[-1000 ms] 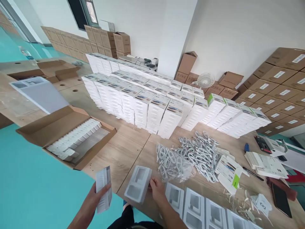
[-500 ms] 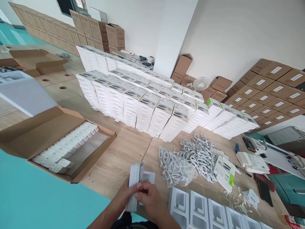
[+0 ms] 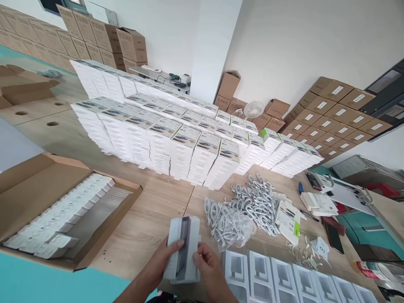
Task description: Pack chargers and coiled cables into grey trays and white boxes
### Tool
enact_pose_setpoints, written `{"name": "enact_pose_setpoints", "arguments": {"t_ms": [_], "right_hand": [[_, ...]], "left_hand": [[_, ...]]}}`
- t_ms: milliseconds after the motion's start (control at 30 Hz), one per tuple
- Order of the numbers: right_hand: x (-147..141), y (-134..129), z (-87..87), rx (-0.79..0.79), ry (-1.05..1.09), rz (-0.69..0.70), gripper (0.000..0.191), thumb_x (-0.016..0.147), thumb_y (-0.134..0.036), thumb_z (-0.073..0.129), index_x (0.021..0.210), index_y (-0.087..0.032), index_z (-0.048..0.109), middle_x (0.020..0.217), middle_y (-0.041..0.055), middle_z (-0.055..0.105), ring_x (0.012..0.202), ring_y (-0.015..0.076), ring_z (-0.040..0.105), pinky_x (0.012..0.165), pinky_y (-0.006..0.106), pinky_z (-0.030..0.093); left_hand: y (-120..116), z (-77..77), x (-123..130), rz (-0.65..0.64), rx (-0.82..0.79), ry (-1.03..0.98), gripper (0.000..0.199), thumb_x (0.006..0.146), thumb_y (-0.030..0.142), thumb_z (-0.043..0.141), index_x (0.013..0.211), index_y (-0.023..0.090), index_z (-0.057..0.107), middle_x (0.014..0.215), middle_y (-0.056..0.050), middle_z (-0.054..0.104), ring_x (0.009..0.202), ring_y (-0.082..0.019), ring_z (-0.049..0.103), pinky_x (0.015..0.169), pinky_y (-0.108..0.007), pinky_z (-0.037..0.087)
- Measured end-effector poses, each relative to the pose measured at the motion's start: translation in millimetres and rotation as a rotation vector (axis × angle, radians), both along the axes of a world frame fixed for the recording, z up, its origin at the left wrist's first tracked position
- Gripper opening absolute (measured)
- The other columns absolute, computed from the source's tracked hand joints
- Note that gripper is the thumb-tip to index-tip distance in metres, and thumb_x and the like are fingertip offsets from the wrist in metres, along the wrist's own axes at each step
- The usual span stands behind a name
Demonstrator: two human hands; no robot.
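The trays (image 3: pixel 191 248) are held together, nearer the wearer than the cables (image 3: pixel 257 206) and to their left. The left hand (image 3: pixel 162 259) closes round the left side, thumb laid across the front by a dark gap between the layers. The right hand (image 3: pixel 210 267) pinches the right edge between thumb and bent fingers; its hidden fingertips cannot be made out.

More trays stand in a row (image 3: pixel 282 280) on the wearer's side of the cables, hollows up. Well left of the cables sits an open carton (image 3: pixel 123 221) with white pieces in it; white boxes (image 3: pixel 208 158) stand in ranks beyond them.

The trays look like thin moulded plastic: light, fairly stiff along the rims, but likely to dent if squeezed across the hollows. Smooth, close-fitting walls may cling or slide. The rim and outer long sides look the best hold, with a light pinch to part one layer.
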State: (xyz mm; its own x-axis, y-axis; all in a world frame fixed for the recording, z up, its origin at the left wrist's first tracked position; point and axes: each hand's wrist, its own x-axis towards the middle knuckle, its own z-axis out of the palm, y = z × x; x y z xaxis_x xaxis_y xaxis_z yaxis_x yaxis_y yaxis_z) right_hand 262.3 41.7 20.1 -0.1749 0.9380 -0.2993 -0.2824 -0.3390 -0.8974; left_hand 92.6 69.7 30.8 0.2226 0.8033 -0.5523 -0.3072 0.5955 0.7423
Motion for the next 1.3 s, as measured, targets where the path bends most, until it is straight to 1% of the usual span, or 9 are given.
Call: {"name": "enact_pose_setpoints", "arguments": {"t_ms": [167,267,367,433,533,700,800,1000,1300], "right_hand": [[72,-8,-6.6,-0.056,-0.262,-0.193,0.036,0.072,-0.056,0.073,0.067,-0.021,0.063,0.121,0.0051,0.063,0.111,0.0273,0.056,0.092,0.034,0.043],[101,-20,-23.6,-0.136,-0.265,-0.239,0.035,0.07,-0.057,0.073,0.075,-0.023,0.067,0.097,0.0044,0.07,0.099,0.0268,0.061,0.087,0.036,0.047],[104,-31,-46.9,-0.191,-0.228,-0.269,0.036,0.07,-0.059,0.07,0.074,-0.023,0.066,0.075,0.0016,0.069,0.079,0.0252,0.065,0.075,0.036,0.051],[98,-34,-61.4,-0.203,-0.241,-0.289,0.037,0.07,-0.059,0.067,0.072,-0.023,0.065,0.07,0.0015,0.068,0.076,0.0256,0.066,0.074,0.038,0.053],[89,-36,-76.9,-0.194,-0.301,-0.321,0.038,0.068,-0.057,0.067,0.083,-0.022,0.069,0.079,0.0041,0.072,0.087,0.0288,0.068,0.083,0.043,0.052],[91,-42,-85.9,-0.145,-0.549,-0.324,0.047,0.066,-0.043,0.07,0.109,-0.023,0.07,0.118,0.0098,0.069,0.117,0.033,0.059,0.106,0.046,0.041],[90,-49,-84.2,-0.114,-0.828,-0.178,0.045,0.074,-0.032,0.06,0.117,-0.018,0.069,0.13,0.0137,0.063,0.126,0.0318,0.054,0.112,0.045,0.037],[79,-60,-66.4,-0.082,-1.227,0.16,0.043,0.082,-0.014,0.049,0.121,-0.008,0.066,0.136,0.0194,0.058,0.131,0.031,0.05,0.114,0.047,0.035],[65,-87,-52.1,-0.055,-1.241,0.317,0.042,0.079,-0.01,0.052,0.118,-0.014,0.068,0.124,0.0126,0.067,0.118,0.0261,0.062,0.105,0.037,0.046]], "left_hand": [[64,-31.6,-30,-0.017,0.156,0.832,0.102,0.064,0.049,0.075,0.148,0.008,0.033,0.142,-0.025,0.049,0.128,-0.037,0.051,0.104,-0.045,0.042],[103,-40.1,-42,-0.009,0.13,1.011,0.116,0.059,0.054,0.077,0.152,0.008,0.025,0.156,-0.031,0.02,0.141,-0.051,0.022,0.11,-0.067,0.018],[115,-40.5,-36,-0.03,0.276,1.195,0.104,0.067,0.048,0.073,0.152,0.012,0.026,0.161,-0.027,0.006,0.146,-0.048,0.005,0.11,-0.069,0.001],[104,-42.8,-24,-0.113,0.528,1.343,0.086,0.075,0.037,0.066,0.15,0.015,0.032,0.161,-0.022,0.014,0.148,-0.04,0.009,0.114,-0.063,0.002],[66,-59.0,-8,-0.399,0.813,1.344,0.071,0.076,0.026,0.062,0.145,0.021,0.044,0.154,-0.016,0.037,0.142,-0.036,0.029,0.114,-0.053,0.023],[2,-105.3,4,-0.785,0.84,1.204,0.08,0.062,0.014,0.07,0.139,0.028,0.053,0.157,-0.011,0.036,0.144,-0.035,0.03,0.114,-0.049,0.029],[-13,-115.9,7,-0.829,0.876,1.223,0.084,0.062,0.01,0.068,0.141,0.03,0.049,0.16,-0.009,0.029,0.147,-0.033,0.023,0.118,-0.052,0.022],[-7,-98.8,16,-0.928,0.866,1.238,0.077,0.067,0.012,0.066,0.141,0.027,0.05,0.159,-0.011,0.03,0.148,-0.031,0.022,0.119,-0.053,0.02],[-42,-104.7,9,-0.945,0.887,1.208,0.085,0.068,0.019,0.07,0.144,0.045,0.041,0.163,-0.008,0.022,0.148,-0.038,0.019,0.113,-0.069,0.008]]}}
